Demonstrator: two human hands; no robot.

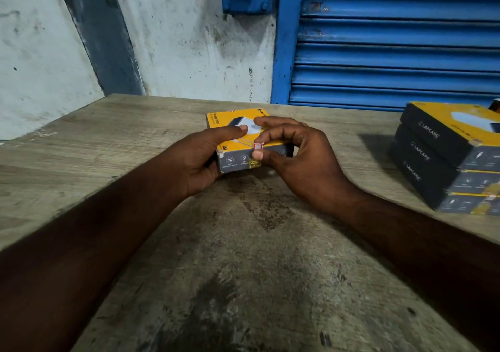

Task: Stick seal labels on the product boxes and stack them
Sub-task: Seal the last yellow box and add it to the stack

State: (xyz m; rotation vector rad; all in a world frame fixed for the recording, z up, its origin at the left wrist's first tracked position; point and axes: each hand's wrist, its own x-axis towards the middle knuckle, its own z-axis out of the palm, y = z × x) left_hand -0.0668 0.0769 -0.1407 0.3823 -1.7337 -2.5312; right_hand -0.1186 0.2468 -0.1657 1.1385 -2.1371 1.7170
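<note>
A yellow-topped, grey-sided cardboard product box (234, 159) is held between both hands just past the middle of the worn, stained wooden table (243, 257), towards twelve o'clock. Whether its underside touches the wood or hangs just above it cannot be told.

The left hand (198, 162) grips the box from its nine o'clock side. The palm cups the near left corner and the thumb lies flat across the yellow top. The right hand (300, 156) comes in from three o'clock with its fingers curled narrow. The forefinger bends down onto the top edge while the thumb presses against the grey front face. Between them they pinch a small red-and-white seal label (258, 146), which sits folded over the near top edge of the box, close to the middle of that edge.

At three o'clock from the held box, well apart from it, stands a stack of three boxes (433, 156) of the same yellow and dark grey kind. They lie flat one on another, with the upper ones shifted slightly off the lower. The stack runs out of view at the right edge.

Beyond the table at twelve o'clock rises a scuffed whitewashed wall (176, 40), and at two o'clock a blue ribbed metal roller shutter (392, 40).
</note>
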